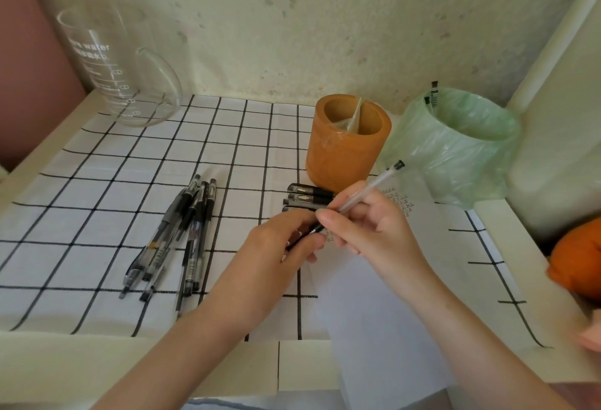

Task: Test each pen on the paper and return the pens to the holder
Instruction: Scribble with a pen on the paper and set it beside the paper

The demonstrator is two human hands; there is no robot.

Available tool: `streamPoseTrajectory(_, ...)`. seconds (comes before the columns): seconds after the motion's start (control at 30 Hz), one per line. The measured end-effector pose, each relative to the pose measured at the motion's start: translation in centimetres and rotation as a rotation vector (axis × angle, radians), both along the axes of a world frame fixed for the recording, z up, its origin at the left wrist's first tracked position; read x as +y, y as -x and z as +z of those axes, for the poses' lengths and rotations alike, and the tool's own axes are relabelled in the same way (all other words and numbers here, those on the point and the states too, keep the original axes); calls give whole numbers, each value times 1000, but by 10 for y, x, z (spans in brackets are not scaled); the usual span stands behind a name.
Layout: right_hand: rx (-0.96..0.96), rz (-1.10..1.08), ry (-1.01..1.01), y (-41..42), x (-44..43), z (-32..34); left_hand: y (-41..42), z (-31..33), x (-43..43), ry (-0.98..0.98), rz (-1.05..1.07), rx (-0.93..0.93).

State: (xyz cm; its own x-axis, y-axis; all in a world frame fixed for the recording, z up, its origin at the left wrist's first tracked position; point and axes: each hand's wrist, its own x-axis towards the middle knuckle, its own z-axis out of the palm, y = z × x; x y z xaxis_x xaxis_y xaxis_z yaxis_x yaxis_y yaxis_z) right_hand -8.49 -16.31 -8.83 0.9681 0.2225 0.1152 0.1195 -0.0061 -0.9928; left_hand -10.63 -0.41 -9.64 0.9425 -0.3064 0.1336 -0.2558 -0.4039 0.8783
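Clear pen [374, 187] sits slanted in the right hand [367, 224], fingers closed round it, black end up twd the orange holder [348, 143]. Left hand [283, 243] pinches its dark lower end over the paper [383, 295]. Loose pens [182, 234] lie grouped to the left on the grid cloth [97, 214]; a few more [309, 196] w/ caps by the holder's base.

A clear pen [370, 189] is tilted above the white paper [383, 312]; black pens [182, 240] lie in a loose bundle to the left, others [309, 196] beside the orange holder [348, 143]
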Motion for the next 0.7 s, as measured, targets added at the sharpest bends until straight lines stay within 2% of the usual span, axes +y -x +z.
streamPoseTrajectory(0.43, 132, 55, -34, 2, 1, 10, 6, 1, 0, -69, 18, -77)
streamPoseTrajectory(0.7, 185, 106, -70, 2, -6, 11, 7, 10, -7, 105, 17, 52)
